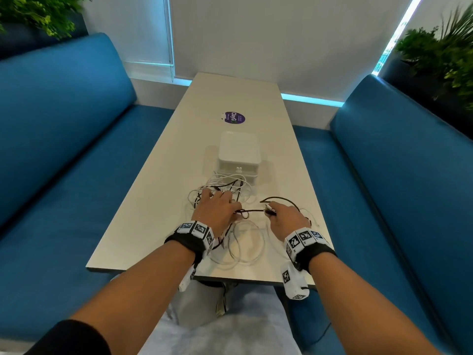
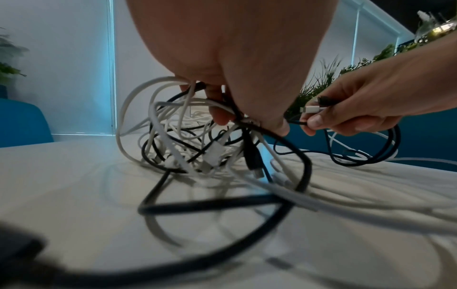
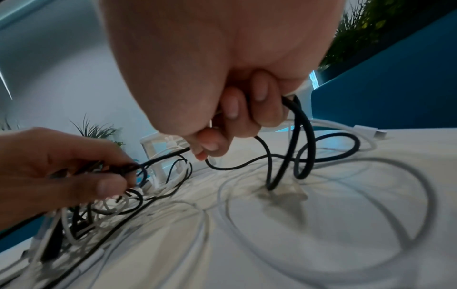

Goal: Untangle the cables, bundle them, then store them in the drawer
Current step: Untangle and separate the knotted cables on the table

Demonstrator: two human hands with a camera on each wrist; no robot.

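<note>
Your left hand [image 1: 216, 210] sits on the tangle of cables [image 1: 225, 193] in the middle of the white table [image 1: 158, 180], its fingers curled down into the knot and gripping several black and white strands at once; from the left wrist view you can see the thumb and fingers [image 2: 222, 115] closed round a bunch of loops lifted off the tabletop. Your right hand [image 1: 286, 219] is just to the right of it, fingers folded in, pinching a black cable [image 3: 281, 162] together with a white connector end [image 2: 310, 109] that pokes out toward your left hand. A short stretch of that black cable runs taut between your two hands, and the rest of it loops behind and under your right hand on the table.

Loose white cable [image 1: 247, 242] lies in wide rings on the near part of the table, between your wrists. Another white plug [image 3: 368, 132] rests flat on the table off to the right of your right hand.

Just beyond the tangle stands the white drawer box [image 1: 239, 155], and some white loops reach its front. Whether its drawers are pushed fully in is not clear. Farther back a round purple sticker [image 1: 234, 117] lies on the tabletop. Blue benches [image 1: 64, 149] run along both sides of the table.
</note>
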